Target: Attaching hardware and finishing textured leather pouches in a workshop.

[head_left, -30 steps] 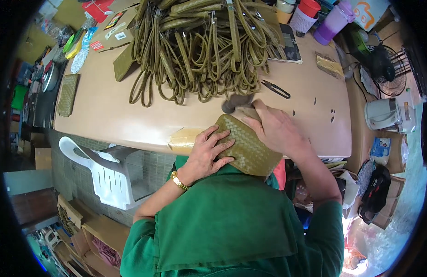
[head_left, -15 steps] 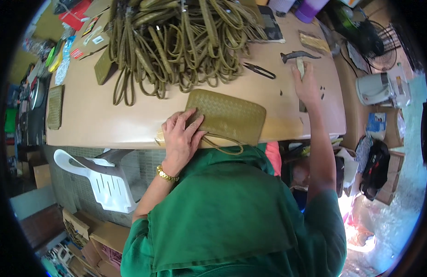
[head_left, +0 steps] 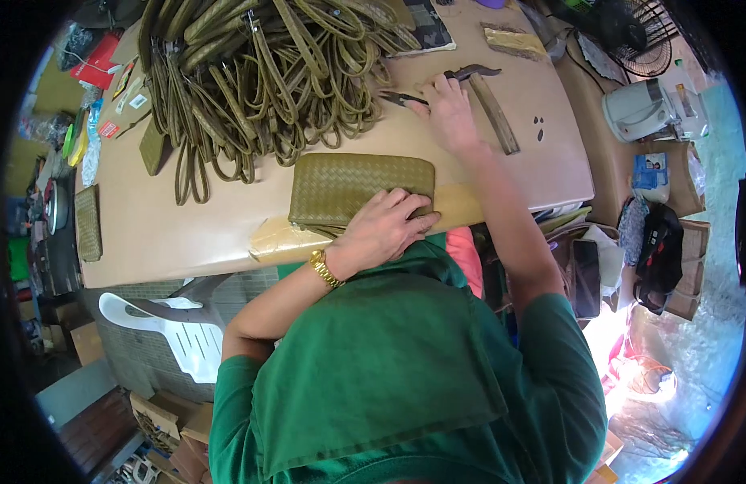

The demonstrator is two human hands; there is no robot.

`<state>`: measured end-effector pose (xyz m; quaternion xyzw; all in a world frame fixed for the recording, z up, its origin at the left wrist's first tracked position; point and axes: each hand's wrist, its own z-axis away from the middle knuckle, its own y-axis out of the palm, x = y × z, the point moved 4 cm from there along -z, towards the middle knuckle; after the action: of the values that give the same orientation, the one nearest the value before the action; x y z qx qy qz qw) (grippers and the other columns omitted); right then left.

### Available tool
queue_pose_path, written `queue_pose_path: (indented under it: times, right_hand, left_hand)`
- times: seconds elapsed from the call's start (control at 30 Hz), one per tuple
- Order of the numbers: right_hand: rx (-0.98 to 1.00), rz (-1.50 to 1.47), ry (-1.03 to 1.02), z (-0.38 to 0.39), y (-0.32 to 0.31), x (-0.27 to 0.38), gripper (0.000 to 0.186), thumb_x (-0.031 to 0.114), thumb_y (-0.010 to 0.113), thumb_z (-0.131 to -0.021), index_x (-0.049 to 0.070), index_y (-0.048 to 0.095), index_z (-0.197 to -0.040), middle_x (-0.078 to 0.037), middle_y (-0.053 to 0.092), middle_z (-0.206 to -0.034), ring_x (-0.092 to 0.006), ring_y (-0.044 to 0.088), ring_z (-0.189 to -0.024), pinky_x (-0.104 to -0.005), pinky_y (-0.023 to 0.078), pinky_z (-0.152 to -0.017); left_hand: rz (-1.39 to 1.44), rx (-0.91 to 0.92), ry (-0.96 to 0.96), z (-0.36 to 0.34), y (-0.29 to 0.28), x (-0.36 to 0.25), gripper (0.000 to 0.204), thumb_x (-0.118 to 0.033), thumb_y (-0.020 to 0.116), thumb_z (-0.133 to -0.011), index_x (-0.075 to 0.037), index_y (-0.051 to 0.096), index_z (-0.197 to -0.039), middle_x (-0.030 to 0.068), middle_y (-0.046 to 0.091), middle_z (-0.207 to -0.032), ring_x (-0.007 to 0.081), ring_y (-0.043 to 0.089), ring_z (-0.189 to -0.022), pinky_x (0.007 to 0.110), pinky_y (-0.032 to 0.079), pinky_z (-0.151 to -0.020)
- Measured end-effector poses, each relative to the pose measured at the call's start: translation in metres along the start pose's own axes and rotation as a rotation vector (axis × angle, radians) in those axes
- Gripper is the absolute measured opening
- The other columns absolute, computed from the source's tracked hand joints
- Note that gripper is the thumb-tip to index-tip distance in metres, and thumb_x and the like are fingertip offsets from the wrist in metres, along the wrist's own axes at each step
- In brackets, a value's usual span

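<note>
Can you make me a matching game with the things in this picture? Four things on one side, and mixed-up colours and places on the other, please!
Things:
1. pouch
2. hammer
3. watch
4. chair

Colours and places:
A. white, with slots
B. dark head, brown handle
C. olive green, under the left hand
D. gold, worn on the left arm

Right pairs:
1-C
2-B
3-D
4-A
</note>
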<state>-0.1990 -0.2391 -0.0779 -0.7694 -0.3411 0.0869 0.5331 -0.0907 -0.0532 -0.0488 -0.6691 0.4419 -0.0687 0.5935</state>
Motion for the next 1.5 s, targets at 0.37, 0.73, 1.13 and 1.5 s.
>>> queue_pose_path:
  times: [0.37,0.73,1.13,1.5]
  right_hand:
    - [-0.063,-0.214,-0.066,-0.006,0.015,-0.013,0.022,0.016,0.060,-0.087,-0.001,0.061,-0.102,-0.016,0.057,-0.097,-0.0364,0.054,-0.093,-0.0428,0.044,-0.086]
    - [0.108,-1.098,0.102,-0.012,-0.132,0.127,0.030,0.007,0.067,-0.086,0.004,0.060,-0.115,0.001,0.057,-0.077,-0.0035,0.047,-0.064,-0.0183,0.039,-0.059]
    - [0.113,-1.055,0.039,-0.017,-0.115,0.146,0.025,-0.003,0.072,-0.080,0.000,0.061,-0.102,0.001,0.059,-0.083,-0.0033,0.051,-0.074,-0.0187,0.042,-0.067]
    - [0.028,-1.057,0.072,-0.015,-0.108,0.141,0.026,0.001,0.076,-0.076,0.003,0.062,-0.098,0.001,0.058,-0.077,-0.0058,0.049,-0.067,-0.0219,0.043,-0.063]
  left_hand:
    - [0.108,-0.744,-0.302,0.027,-0.163,-0.003,0.029,0.002,0.070,-0.078,-0.002,0.069,-0.107,0.0104,0.067,-0.100,0.0174,0.063,-0.077,0.027,0.052,-0.069]
    - [0.806,-0.903,-0.460,0.050,-0.152,0.009,0.024,0.004,0.067,-0.084,0.003,0.067,-0.108,0.0076,0.061,-0.095,0.0096,0.064,-0.070,0.020,0.055,-0.063]
    - [0.557,-0.999,-0.396,0.051,-0.157,0.001,0.009,-0.001,0.064,-0.088,0.007,0.066,-0.092,0.0152,0.067,-0.092,0.0147,0.067,-0.071,0.023,0.057,-0.063]
    - [1.080,-1.014,-0.362,0.050,-0.138,0.029,0.017,-0.013,0.051,-0.098,0.003,0.056,-0.095,0.0127,0.066,-0.090,0.0101,0.065,-0.071,0.023,0.056,-0.065]
